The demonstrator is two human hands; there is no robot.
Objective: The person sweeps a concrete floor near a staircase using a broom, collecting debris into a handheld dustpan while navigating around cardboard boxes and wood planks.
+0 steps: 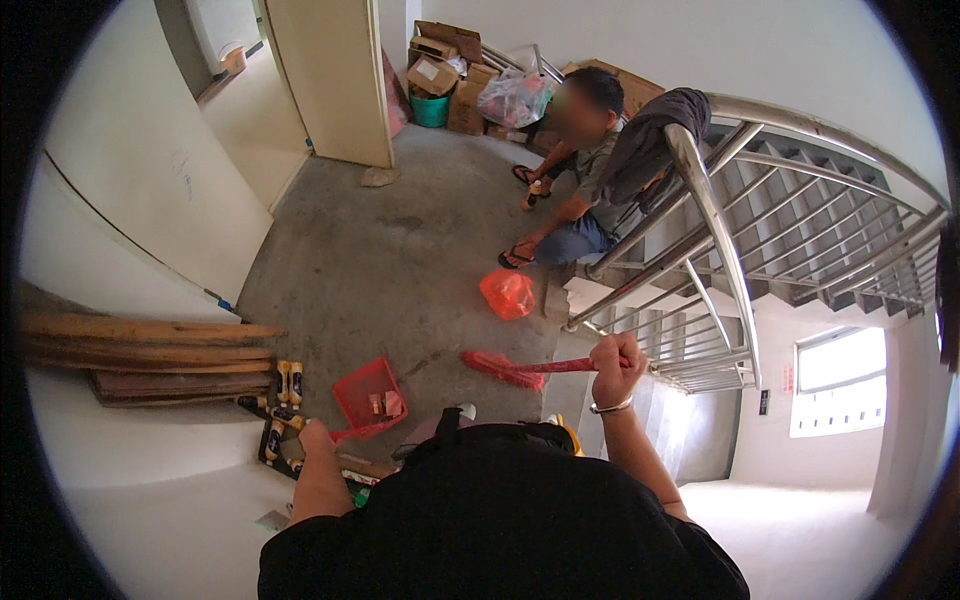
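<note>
My right hand [618,369] grips the red handle of a hand brush [504,367], its bristle head lying near the floor in front of me, close to the stair edge. Lower left, my left hand [315,436] is closed around the handle of a red plastic dustpan [403,396]. Small bits of debris [384,405] lie inside the pan. Beside my left hand, several bottles [289,382] with dark labels stand or lie by the wall. An orange plastic bag [507,294] rests on the floor beyond the brush.
A person [600,165] sits on the stairs holding a bottle [533,193]. Steel railings [720,225] flank the stairs at right. Stacked wooden boards [150,349] lie at left. Cardboard boxes [466,101] and a teal bucket [430,111] line the back wall beside an open door [330,82].
</note>
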